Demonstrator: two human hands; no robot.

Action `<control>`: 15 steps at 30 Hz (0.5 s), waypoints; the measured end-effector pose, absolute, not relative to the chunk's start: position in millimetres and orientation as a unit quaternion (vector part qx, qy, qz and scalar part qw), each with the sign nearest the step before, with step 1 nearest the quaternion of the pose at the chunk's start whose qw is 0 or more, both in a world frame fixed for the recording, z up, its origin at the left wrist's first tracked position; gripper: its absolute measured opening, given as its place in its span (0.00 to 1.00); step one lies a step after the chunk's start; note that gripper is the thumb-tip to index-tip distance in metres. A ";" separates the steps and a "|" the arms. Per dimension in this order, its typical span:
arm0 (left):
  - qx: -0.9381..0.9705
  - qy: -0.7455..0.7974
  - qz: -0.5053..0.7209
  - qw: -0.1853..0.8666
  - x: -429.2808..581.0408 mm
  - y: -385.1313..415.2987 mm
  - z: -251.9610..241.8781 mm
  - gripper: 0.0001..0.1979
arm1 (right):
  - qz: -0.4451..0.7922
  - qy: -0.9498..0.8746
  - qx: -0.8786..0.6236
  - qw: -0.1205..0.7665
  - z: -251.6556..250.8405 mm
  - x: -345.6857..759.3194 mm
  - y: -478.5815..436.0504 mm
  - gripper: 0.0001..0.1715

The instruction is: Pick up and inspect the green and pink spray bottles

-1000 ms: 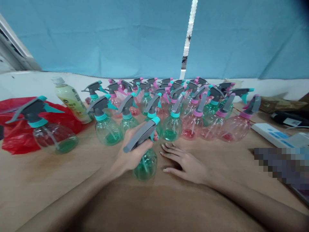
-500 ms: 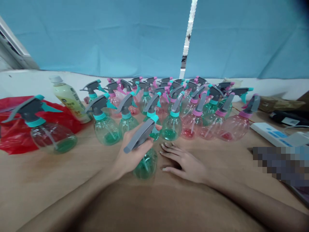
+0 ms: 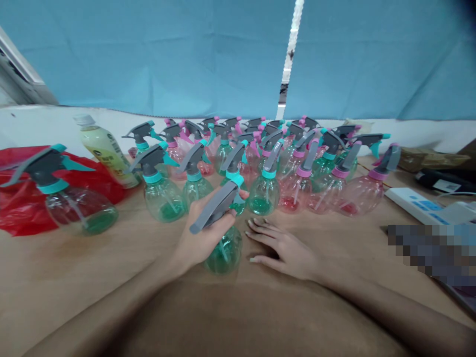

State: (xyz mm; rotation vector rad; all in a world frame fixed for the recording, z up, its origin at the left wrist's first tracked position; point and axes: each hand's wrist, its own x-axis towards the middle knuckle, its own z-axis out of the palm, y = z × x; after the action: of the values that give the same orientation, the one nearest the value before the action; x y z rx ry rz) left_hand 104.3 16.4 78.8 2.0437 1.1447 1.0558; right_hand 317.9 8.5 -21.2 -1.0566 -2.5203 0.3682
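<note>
My left hand (image 3: 206, 225) is wrapped round the neck of a green spray bottle (image 3: 224, 253) with a grey and turquoise trigger head, standing on the table (image 3: 122, 267). Its neck is hidden by my fingers. Just right of it, my right hand (image 3: 280, 245) lies palm down on the tabletop, fingers stretched out and holding nothing. Beyond both hands stand several spray bottles: green ones such as the spray bottle with a turquoise collar (image 3: 264, 196), and pink ones such as the spray bottle with a pink collar (image 3: 293, 196).
At the left, a green spray bottle (image 3: 84, 213) stands before a red plastic bag (image 3: 22, 208) and a yellowish drink bottle (image 3: 106, 153). On the right are a white power strip (image 3: 412, 206) and a black item (image 3: 446, 181). A blue cloth (image 3: 167, 54) hangs behind.
</note>
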 end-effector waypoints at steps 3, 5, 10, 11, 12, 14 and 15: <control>0.762 0.419 0.398 0.291 104.2 17.2 77.5 0.16 | 0.134 -0.898 -0.378 0.182 -20.9 318.1 8.3 0.37; 0.759 0.416 0.397 0.305 104.2 17.4 77.3 0.17 | 0.134 -0.898 -0.378 0.182 -21.2 318.1 8.2 0.37; 0.754 0.407 0.401 0.323 104.1 16.3 79.5 0.17 | 0.136 -0.896 -0.375 0.198 -21.9 317.6 8.4 0.37; 0.754 0.406 0.401 0.326 104.2 16.2 79.9 0.17 | 0.137 -0.896 -0.374 0.199 -21.8 317.6 8.4 0.37; 0.754 0.404 0.400 0.329 104.3 16.2 80.2 0.17 | 0.137 -0.896 -0.373 0.198 -21.7 317.6 8.5 0.37; 0.754 0.401 0.401 0.332 104.8 16.4 80.2 0.16 | 0.138 -0.896 -0.373 0.196 -21.3 317.6 8.5 0.36; 0.754 0.400 0.402 0.332 105.0 16.6 80.1 0.16 | 0.139 -0.896 -0.373 0.196 -21.1 317.7 8.4 0.36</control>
State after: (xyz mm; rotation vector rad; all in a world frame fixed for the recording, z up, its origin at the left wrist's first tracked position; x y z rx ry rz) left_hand 105.0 16.6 80.1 1.9693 1.0445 1.0506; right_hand 317.7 8.4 -21.1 -1.0446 -2.5098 0.3890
